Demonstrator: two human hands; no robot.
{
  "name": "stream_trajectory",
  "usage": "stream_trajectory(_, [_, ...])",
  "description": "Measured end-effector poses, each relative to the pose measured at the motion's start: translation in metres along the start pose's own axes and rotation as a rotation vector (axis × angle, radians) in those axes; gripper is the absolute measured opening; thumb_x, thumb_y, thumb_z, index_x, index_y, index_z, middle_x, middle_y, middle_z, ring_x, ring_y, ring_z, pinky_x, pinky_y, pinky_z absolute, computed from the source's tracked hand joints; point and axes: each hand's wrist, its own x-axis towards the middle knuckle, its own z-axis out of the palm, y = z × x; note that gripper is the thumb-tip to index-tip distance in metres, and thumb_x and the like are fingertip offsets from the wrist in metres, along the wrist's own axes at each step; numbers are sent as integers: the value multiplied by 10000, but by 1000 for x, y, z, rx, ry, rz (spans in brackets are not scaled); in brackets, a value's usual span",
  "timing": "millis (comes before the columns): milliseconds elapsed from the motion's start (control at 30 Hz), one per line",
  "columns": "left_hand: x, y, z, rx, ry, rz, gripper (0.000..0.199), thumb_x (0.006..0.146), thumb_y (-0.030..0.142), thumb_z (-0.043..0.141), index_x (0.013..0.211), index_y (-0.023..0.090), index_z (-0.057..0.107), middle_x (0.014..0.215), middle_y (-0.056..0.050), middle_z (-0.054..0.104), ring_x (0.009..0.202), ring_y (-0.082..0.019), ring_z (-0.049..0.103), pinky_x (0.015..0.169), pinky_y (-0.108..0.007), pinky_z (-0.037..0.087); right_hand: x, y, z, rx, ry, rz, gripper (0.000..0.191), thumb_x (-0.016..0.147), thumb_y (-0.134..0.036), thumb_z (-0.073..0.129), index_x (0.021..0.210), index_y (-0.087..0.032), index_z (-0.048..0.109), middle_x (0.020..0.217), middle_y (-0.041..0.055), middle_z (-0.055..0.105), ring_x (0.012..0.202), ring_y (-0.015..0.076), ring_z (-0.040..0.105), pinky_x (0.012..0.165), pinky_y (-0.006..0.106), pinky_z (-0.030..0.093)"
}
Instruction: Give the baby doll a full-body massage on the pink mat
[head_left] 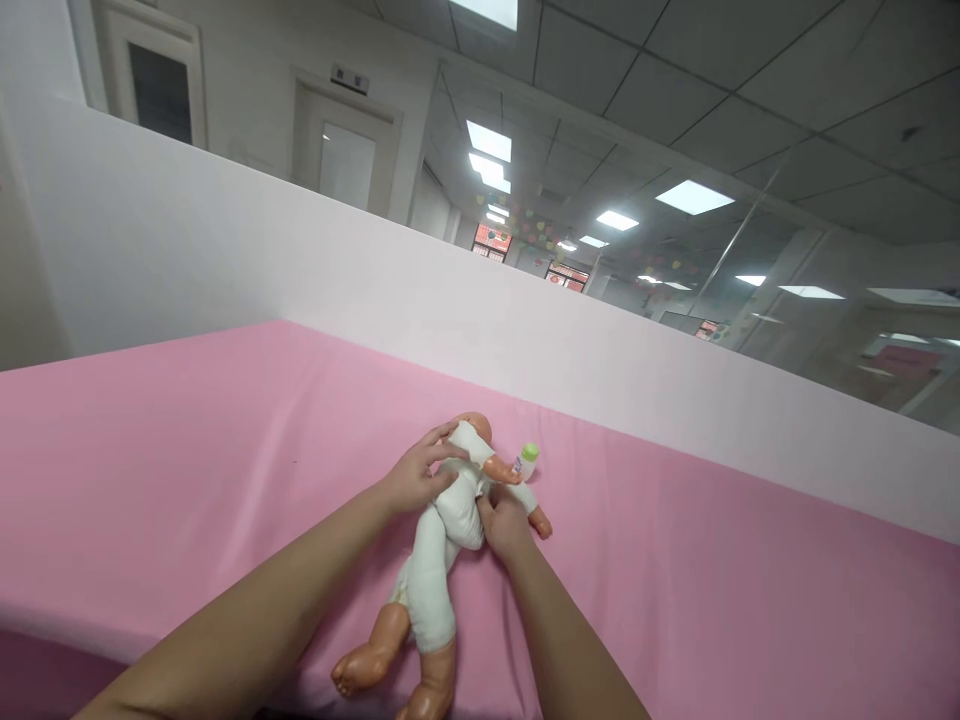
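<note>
A baby doll [429, 590] with a white cloth body and a white diaper [460, 510] lies turned on its side on the pink sheet. Its bare feet point toward me and its head is at the far end. My left hand [421, 474] rests on the doll's back and shoulder, fingers spread. Against the diaper's right edge, my right hand [506, 522] has its fingers curled in, thumb at the waist edge. What those fingers pinch is partly hidden. Just past the doll's arm stands a small bottle [529, 460] with a green cap.
The pink sheet [187, 450] covers a wide, flat surface. A low white wall [420, 290] runs along its far side and bends round at the left. Behind it are doors [349, 150] and a glass partition.
</note>
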Motion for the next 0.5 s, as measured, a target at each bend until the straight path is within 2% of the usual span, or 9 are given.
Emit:
stream_trajectory(133, [-1,-9,0,91,-108,-81,431,891,313,624,1282,265,798,1790,-31,205,1634,-364,247,1295,-489,338,3,1,-1,-80,40,-30,431,935,-446,599,1226,-161,741,1282,171,757,1247,356,693,1119,507,504])
stream_trajectory(233, [-1,-17,-2,163,-122,-130,586,874,281,619,1457,274,686,1808,-27,132,1660,-391,120,1301,-549,302,4,2,-1,-106,43,12,396,929,-477,601,1123,-165,751,1151,165,787,1094,348,739,1010,490,560])
stream_trajectory(300, [0,-22,-3,167,-121,-172,714,852,272,632,1564,252,573,1808,-57,127,1662,-403,90,1291,-566,312,4,3,-2,-115,36,39,392,937,-502,592,1088,-173,745,1077,146,795,1013,330,749,956,471,574])
stream_trajectory(367, [1,-26,-4,163,-123,-193,851,816,263,659,1641,223,454,1792,-98,193,1655,-407,129,1291,-563,315,4,4,-2,-112,48,26,397,944,-514,594,1095,-177,741,1079,140,794,1039,325,743,980,462,562])
stream_trajectory(500, [2,-29,-4,141,-94,-176,1010,781,265,671,1706,177,274,1722,-160,349,1590,-400,328,1274,-543,357,4,5,-3,-80,95,-3,431,933,-530,627,1158,-180,741,1162,151,787,1173,339,716,1064,476,529])
